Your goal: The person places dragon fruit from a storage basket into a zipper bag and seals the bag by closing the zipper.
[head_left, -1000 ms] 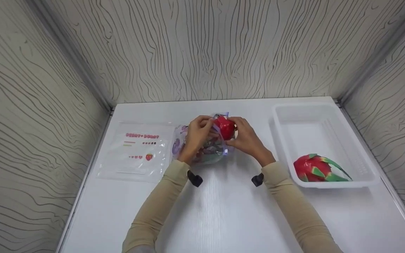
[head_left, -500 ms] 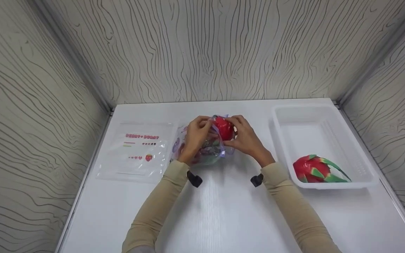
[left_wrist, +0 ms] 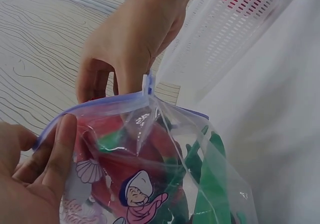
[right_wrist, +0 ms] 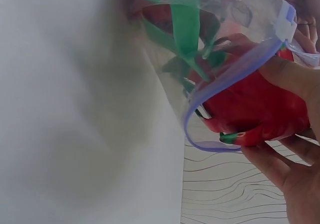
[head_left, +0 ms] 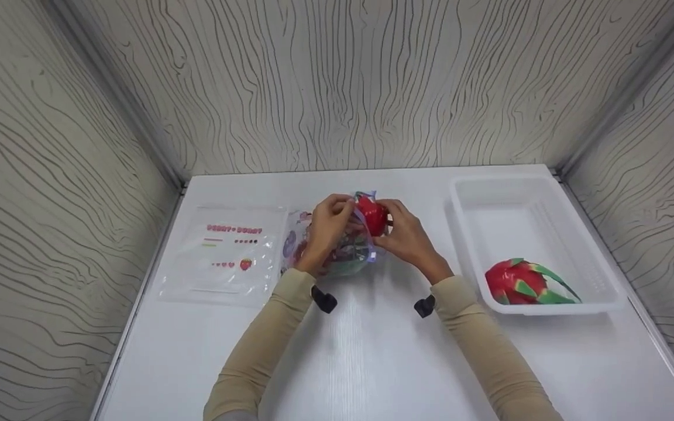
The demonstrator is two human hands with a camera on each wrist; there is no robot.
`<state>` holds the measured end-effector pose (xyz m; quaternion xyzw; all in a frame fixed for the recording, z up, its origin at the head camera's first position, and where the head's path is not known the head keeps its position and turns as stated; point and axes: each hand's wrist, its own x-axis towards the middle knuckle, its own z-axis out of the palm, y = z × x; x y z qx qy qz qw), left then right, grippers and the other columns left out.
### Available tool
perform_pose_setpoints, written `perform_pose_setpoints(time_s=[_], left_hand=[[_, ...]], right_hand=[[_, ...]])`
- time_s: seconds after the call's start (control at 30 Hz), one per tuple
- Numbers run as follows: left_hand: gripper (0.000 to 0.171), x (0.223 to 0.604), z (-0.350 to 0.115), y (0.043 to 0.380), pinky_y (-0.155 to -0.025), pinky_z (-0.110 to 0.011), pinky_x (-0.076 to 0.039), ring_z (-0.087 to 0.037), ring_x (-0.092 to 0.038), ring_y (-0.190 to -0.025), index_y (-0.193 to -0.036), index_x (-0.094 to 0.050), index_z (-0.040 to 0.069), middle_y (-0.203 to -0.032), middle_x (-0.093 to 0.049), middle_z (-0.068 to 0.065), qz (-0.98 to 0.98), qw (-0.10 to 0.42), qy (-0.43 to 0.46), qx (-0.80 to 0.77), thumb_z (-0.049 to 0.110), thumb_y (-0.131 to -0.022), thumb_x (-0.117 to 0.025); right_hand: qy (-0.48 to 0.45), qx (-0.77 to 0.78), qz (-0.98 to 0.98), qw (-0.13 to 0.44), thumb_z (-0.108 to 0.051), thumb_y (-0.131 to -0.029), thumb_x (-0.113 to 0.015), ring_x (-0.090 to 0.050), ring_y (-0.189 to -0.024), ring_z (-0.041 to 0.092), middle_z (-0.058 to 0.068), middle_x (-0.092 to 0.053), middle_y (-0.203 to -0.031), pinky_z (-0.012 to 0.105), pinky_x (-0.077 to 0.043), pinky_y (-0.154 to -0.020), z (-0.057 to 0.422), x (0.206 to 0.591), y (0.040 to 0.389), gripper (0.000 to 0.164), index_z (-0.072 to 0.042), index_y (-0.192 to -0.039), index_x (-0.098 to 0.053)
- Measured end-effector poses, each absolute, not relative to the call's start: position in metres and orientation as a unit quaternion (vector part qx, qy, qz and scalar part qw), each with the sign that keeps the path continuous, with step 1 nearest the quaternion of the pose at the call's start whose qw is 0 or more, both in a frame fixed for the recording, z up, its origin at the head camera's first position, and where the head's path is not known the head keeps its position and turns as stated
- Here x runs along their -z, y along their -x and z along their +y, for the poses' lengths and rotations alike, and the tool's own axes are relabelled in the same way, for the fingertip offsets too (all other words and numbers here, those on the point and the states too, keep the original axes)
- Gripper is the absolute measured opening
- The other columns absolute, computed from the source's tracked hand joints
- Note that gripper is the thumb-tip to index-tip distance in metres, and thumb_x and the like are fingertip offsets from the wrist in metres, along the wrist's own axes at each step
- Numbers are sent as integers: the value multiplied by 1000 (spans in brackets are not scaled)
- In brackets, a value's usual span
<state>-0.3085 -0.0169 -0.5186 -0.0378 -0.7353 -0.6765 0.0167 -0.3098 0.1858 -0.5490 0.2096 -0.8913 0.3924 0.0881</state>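
Note:
My left hand (head_left: 328, 228) pinches the rim of a clear zip bag (left_wrist: 142, 189) with a purple edge and printed cartoon figures. In the bag's mouth sits a red toy dragon fruit (right_wrist: 255, 109), partly inside the film. My right hand (head_left: 410, 237) grips it, thumb on one side and fingers under the other in the right wrist view. Deeper in the bag lie more red pieces with long green leaves (right_wrist: 185, 24). A white slider (right_wrist: 286, 23) hangs at the corner of the bag's rim. The left palm hides part of the bag in the head view.
A white plastic tray (head_left: 597, 234) stands on the right of the white table (head_left: 366, 362), with another dragon fruit (head_left: 521, 282) at its near end. A flat clear bag with red print (head_left: 220, 251) lies on the left. Wood-patterned walls (head_left: 337, 88) enclose the back and sides.
Both hands keep their hold on the bag and the dragon fruit. The right hand and fruit have shifted slightly at the bag's mouth, and the film has moved a little.

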Motion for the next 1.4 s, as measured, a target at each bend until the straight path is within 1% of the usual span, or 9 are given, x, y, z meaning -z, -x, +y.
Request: perform_pose_setpoints(time_s=[0.23,0.5,0.63,0.77,0.87,0.97,1.1,1.2,1.4], left_hand=[[24,518,-18,309,-70,-31,-66,-18,-76,-70,-123,-70,4,-103,-80,-10,-738,33,36,673,22,-108,-63],[24,515,-18,307,-73,-31,-66,-20,-77,-75,-123,-69,6,-101,-79,-8,-728,4,45,684,24,-108,-63],[23,516,-18,308,-72,-31,-66,-18,-76,-72,-120,-70,5,-99,-79,-8,-726,1,56,685,22,-108,-63],[22,517,-18,308,-71,-32,-66,-18,-75,-71,-119,-70,4,-98,-79,-9,-724,5,66,687,21,-108,-63],[23,517,-17,306,-71,-33,-66,-19,-76,-72,-120,-71,6,-98,-79,-9,-727,6,70,683,23,-108,-64],[23,518,-17,306,-71,-32,-66,-20,-76,-72,-120,-71,7,-98,-79,-8,-733,4,67,677,25,-107,-65],[22,518,-17,306,-66,-33,-65,-19,-76,-73,-120,-72,9,-98,-80,-8,-741,7,62,669,25,-108,-64],[23,519,-17,306,-64,-33,-64,-18,-76,-74,-121,-73,9,-99,-80,-8,-749,12,63,660,25,-108,-64],[27,519,-16,305,-70,-35,-67,-22,-77,-74,-126,-72,5,-100,-80,-8,-741,3,66,669,23,-108,-64]], right_hand=[[-234,-401,-880,103,2,-81,-89,-61,-138,32,13,-58,-145,42,-57,-108,184,555,308,77,-6,-147,-49],[-248,-403,-872,124,-4,-82,-92,-61,-140,32,14,-56,-147,40,-54,-111,182,559,309,81,-7,-151,-50],[-236,-396,-877,134,-5,-80,-94,-63,-133,29,12,-61,-144,36,-59,-106,182,561,310,80,-10,-150,-54],[-215,-388,-887,130,-6,-80,-94,-64,-126,29,10,-63,-143,39,-63,-99,181,563,310,79,-13,-149,-56],[-205,-392,-889,116,-4,-83,-91,-64,-130,30,12,-61,-145,41,-61,-102,179,565,310,78,-10,-151,-53],[-200,-373,-898,117,-6,-85,-89,-62,-131,30,14,-60,-146,42,-60,-105,178,566,309,77,-7,-152,-51],[-205,-342,-906,138,-9,-83,-91,-64,-119,30,17,-62,-140,41,-62,-99,176,567,309,78,-3,-151,-52],[-211,-341,-905,142,-6,-82,-90,-70,-113,30,19,-64,-137,38,-65,-92,176,569,309,77,0,-149,-52],[-192,-354,-907,122,-2,-85,-87,-72,-119,34,22,-65,-139,38,-65,-93,175,573,310,77,3,-152,-49]])
